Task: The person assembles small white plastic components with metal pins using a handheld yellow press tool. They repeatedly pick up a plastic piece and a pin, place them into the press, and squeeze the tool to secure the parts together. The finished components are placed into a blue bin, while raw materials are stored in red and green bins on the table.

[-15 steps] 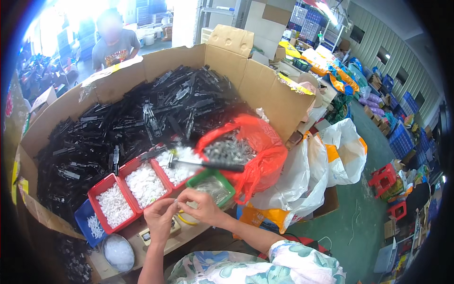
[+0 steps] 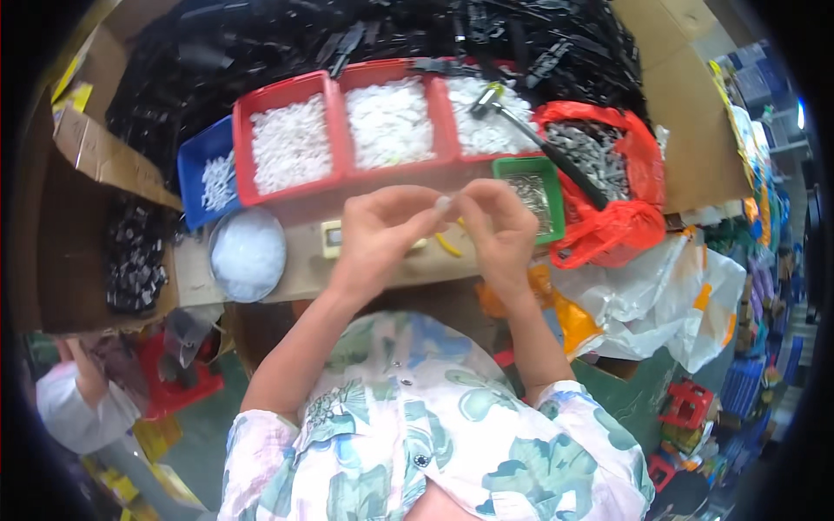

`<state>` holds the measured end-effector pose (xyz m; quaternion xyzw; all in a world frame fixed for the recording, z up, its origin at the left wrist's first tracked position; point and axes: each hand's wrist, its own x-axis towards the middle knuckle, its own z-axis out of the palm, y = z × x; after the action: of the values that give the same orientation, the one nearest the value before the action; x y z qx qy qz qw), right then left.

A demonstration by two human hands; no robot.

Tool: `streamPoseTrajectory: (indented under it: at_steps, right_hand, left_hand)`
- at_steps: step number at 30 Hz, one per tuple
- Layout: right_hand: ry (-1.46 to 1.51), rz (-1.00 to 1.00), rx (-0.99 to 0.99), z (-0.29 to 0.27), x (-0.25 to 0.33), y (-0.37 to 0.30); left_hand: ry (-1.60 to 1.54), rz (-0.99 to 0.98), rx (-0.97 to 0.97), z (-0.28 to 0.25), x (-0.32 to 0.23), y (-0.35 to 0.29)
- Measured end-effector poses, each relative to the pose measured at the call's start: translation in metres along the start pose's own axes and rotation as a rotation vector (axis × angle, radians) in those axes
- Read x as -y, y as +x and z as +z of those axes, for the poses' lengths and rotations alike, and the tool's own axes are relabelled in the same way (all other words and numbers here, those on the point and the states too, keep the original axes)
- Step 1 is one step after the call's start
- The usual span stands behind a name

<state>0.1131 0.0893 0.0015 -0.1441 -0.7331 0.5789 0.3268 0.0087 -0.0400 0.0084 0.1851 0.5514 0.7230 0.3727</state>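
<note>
Held up in front of my chest, my left hand (image 2: 382, 234) pinches a small white plastic part (image 2: 444, 203) between thumb and index finger. My right hand (image 2: 500, 233) is closed in a pinch right beside that part; whatever its fingertips hold is too small to make out. Just behind the right hand stands a green tray (image 2: 556, 204) of thin metal pieces. Beyond my hands, three joined red trays (image 2: 340, 165) hold small white parts. A black-handled hammer (image 2: 547, 143) lies across the right red tray and a red plastic bag (image 2: 647, 178) of grey pieces.
Left of the red trays are a blue tray (image 2: 188, 174) and a round bowl (image 2: 248, 254) of clear-white material. A small cream-coloured device (image 2: 332, 239) and a yellow curved piece (image 2: 449, 245) lie on the worktop (image 2: 300, 252). Black plastic parts (image 2: 261, 39) fill a large carton (image 2: 695, 113) behind.
My view has tilted down and swung left, bringing the trays closer and another person's arm into the lower left. Both hands stay pinched together; a white part now shows between them.
</note>
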Motion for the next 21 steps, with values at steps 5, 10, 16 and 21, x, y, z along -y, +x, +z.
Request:
streamPoseTrajectory:
  at_steps: [5,10,16,21]
  right_hand:
    - [-0.228,-0.201,0.017,0.009,-0.009,0.005]
    - [-0.467,-0.550,0.005,0.009,-0.016,0.013]
    - [-0.334,-0.450,-0.037,0.009,-0.017,0.010]
    - [-0.250,-0.352,-0.047,0.005,-0.022,0.006]
  left_hand:
    - [-0.086,-0.031,-0.028,-0.011,0.005,0.003]
    - [-0.071,0.043,-0.050,-0.009,0.009,0.007]
    - [-0.110,-0.022,-0.057,-0.005,0.009,0.007]
    - [-0.078,0.000,-0.047,-0.005,0.011,0.008]
